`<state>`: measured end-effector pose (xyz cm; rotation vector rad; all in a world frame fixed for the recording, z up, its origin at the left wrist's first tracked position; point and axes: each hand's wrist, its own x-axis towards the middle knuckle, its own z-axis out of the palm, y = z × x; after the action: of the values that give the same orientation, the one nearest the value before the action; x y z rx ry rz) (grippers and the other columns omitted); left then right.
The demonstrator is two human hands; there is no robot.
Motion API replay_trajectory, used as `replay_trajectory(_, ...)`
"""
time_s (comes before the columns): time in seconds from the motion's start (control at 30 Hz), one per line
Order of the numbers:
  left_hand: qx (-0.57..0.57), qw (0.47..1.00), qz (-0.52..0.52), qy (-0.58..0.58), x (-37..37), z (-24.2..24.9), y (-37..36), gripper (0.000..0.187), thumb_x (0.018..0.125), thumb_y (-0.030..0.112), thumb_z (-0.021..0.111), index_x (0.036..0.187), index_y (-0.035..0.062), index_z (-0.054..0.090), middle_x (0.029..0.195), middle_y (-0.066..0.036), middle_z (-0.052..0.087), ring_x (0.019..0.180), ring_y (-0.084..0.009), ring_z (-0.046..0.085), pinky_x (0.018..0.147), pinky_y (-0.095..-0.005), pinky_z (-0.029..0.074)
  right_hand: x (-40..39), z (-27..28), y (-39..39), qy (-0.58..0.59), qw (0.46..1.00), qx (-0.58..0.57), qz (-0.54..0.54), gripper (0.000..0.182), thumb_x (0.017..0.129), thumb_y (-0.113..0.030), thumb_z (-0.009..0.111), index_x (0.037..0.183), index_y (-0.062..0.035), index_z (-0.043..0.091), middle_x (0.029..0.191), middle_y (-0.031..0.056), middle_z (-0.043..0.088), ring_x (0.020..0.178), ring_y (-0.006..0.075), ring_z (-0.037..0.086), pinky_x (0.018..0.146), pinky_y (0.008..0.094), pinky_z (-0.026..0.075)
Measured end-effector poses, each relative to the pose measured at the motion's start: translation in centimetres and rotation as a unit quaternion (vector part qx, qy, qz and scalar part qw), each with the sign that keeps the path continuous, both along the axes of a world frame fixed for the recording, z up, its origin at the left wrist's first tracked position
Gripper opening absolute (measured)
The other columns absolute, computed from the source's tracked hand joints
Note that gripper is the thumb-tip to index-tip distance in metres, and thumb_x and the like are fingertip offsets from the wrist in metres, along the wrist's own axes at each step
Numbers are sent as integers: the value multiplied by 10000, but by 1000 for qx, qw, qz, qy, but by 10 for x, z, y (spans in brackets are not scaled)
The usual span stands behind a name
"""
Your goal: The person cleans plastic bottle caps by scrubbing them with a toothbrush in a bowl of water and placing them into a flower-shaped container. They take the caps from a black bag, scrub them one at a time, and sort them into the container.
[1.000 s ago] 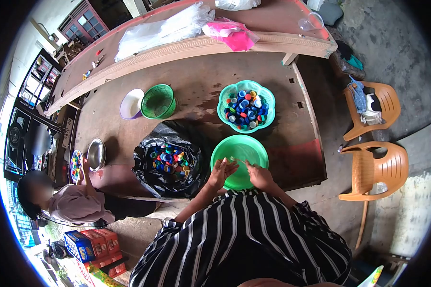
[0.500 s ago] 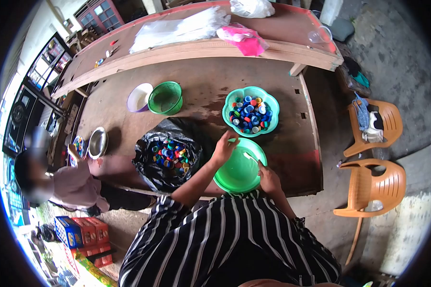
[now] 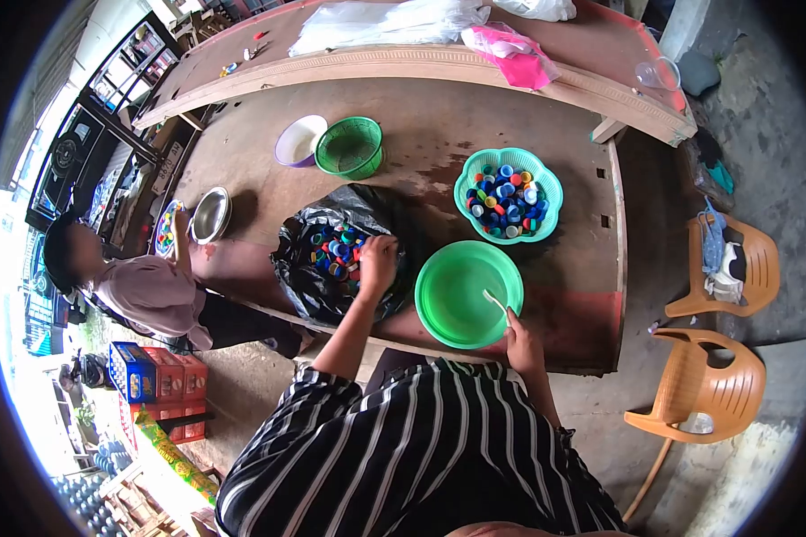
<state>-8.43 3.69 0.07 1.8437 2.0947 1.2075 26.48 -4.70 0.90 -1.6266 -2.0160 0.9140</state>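
My left hand [image 3: 379, 266] reaches over the right side of a black plastic bag [image 3: 301, 293] full of coloured bottle caps [image 3: 333, 249]. Its fingers are bent down at the caps, and what they hold, if anything, is hidden. In my right hand [image 3: 523, 344] is a thin white stick-like tool [image 3: 493, 299], its tip over the green basin [image 3: 468, 333]. That basin stands at the table's front edge, with no caps visible inside. Behind it, a scalloped turquoise basket [image 3: 553, 199] holds many caps.
A green basket [image 3: 349, 148], a white-purple bowl [image 3: 301, 141] and a metal bowl [image 3: 211, 216] stand on the table [image 3: 421, 116]. At left, another person [image 3: 148, 291] reaches to a tray of caps [image 3: 166, 229]. Orange chairs [image 3: 707, 385] stand right; crates [image 3: 166, 376] lower left.
My left hand has moved left from the green basin to the bag of caps. My right hand remains by the basin with the white tool. The whole view has shifted.
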Motion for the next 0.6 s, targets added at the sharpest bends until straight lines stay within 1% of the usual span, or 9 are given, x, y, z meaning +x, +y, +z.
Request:
replay_trajectory(0.03,-52,997,48,-8,-16,-5,-14,125,813,54,596,928,35,641,930,-146,608,902,-304,589,794,-391,464,-1,-2,0,1,1000,9,1,402,902,-122,482,1301,-71,481,1005,206,608,896,376,594,768,448,461)
replay_trajectory(0.07,-80,988,103,79,-28,-9,-29,170,796,73,609,963,49,630,972,-135,590,981,-303,546,849,-415,415,-2,-3,0,1,1000,18,3,397,904,-128,482,1297,-74,486,1003,204,612,898,375,596,772,447,462)
replay_trajectory(0.1,-127,982,101,100,-47,-18,-42,206,777,88,625,981,60,623,1023,-126,580,1016,-302,510,879,-421,374,-3,-2,0,1,1000,17,8,397,904,-128,482,1297,-74,486,1003,204,612,898,375,596,772,447,462)
replay_trajectory(0.13,-122,982,81,119,-71,-44,-54,296,735,51,632,1031,65,619,1008,-139,560,967,-330,513,876,-411,375,-4,0,1,-5,1000,20,8,389,906,-131,481,1291,-73,490,1006,201,615,896,371,598,769,446,465)
replay_trajectory(0.2,-115,980,95,135,-88,-51,-73,325,721,25,634,1041,78,608,1003,-137,553,974,-332,511,871,-417,389,-10,5,2,-10,1000,24,10,382,908,-134,480,1285,-73,494,1009,197,619,894,367,601,765,444,468)
replay_trajectory(0.3,-178,969,149,87,-92,-41,-91,356,710,10,650,1052,90,595,1008,-134,553,971,-338,513,860,-423,411,-18,10,1,-22,1000,-5,9,372,906,-137,484,1271,-68,501,1004,189,624,884,363,605,755,439,475)
replay_trajectory(0.4,-168,973,145,66,-91,-41,-91,398,697,5,672,1071,105,581,1013,-140,550,957,-348,516,845,-430,428,-24,5,-2,-43,999,1,14,381,894,-136,498,1269,-68,502,1000,186,626,880,364,607,749,438,483)
replay_trajectory(0.5,-159,972,160,58,-96,-51,-87,412,683,43,706,1070,77,571,1008,-150,547,972,-355,520,852,-430,431,-30,-2,-6,-66,994,79,45,389,877,-125,517,1262,-74,508,1005,191,626,873,368,612,744,444,489)
replay_trajectory(0.6,-154,973,164,42,-107,-64,-86,418,656,74,736,1034,49,560,1011,-162,544,993,-361,521,871,-432,428,-36,6,-6,-81,996,37,31,386,876,-124,515,1259,-75,509,1015,189,624,887,368,609,751,445,488)
